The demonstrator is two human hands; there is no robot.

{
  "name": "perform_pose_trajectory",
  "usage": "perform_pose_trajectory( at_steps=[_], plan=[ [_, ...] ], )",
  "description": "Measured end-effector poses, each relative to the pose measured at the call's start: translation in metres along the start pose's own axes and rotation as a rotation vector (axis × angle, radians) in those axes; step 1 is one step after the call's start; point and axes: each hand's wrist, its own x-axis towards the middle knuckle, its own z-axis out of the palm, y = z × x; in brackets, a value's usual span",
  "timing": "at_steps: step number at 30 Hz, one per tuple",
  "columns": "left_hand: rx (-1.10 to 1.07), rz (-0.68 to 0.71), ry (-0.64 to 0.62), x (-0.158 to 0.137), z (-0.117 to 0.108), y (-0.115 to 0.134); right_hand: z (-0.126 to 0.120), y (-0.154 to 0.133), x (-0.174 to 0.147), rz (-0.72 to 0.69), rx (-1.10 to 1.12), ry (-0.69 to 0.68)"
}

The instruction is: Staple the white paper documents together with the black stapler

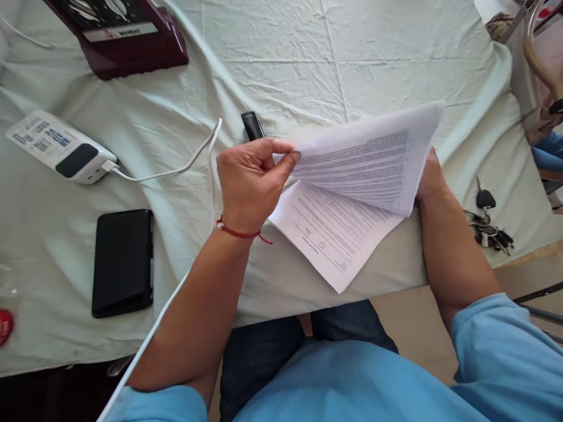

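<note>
Between my hands is a bunch of printed papers (360,164), its upper sheets lifted and bowed over a lower sheet (329,234). The lower sheet slants toward the table's front edge, with lines of small text on it. My left hand (255,176) pinches the left edge of the upper sheets between thumb and fingers. A red string bracelet circles that wrist. My right hand (431,176) is at the papers' right edge, its fingers hidden behind the sheets. Just beyond my left hand lies a small black object (253,125), partly covered by the hand.
A black phone (123,264) and a white device (61,146) with a white cable (167,174) lie at left. A maroon box-like appliance (136,50) stands at the back left. Keys (488,228) rest at right on the pale tablecloth (281,58). Another person's knee shows far right.
</note>
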Motion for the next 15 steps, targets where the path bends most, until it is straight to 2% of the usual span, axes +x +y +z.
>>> perform_pose_trajectory(
  at_steps=[2, 5, 7, 12, 15],
  plan=[
    [-0.088, -0.026, -0.023, 0.001, 0.011, -0.001, 0.0, -0.001, -0.001, -0.017, 0.035, 0.004],
    [-0.189, -0.015, -0.167, -0.002, 0.026, -0.008, -0.003, -0.002, 0.0, 0.047, -0.019, 0.0],
    [-0.178, 0.014, -0.253, -0.008, 0.03, -0.014, -0.005, -0.001, 0.001, 0.086, -0.078, -0.003],
    [0.071, 0.158, -0.357, -0.022, 0.013, -0.034, -0.006, 0.005, 0.006, 0.048, -0.115, 0.017],
    [0.215, 0.306, -0.356, -0.026, 0.001, -0.048, -0.008, 0.008, 0.008, 0.032, -0.12, 0.003]
  ],
)
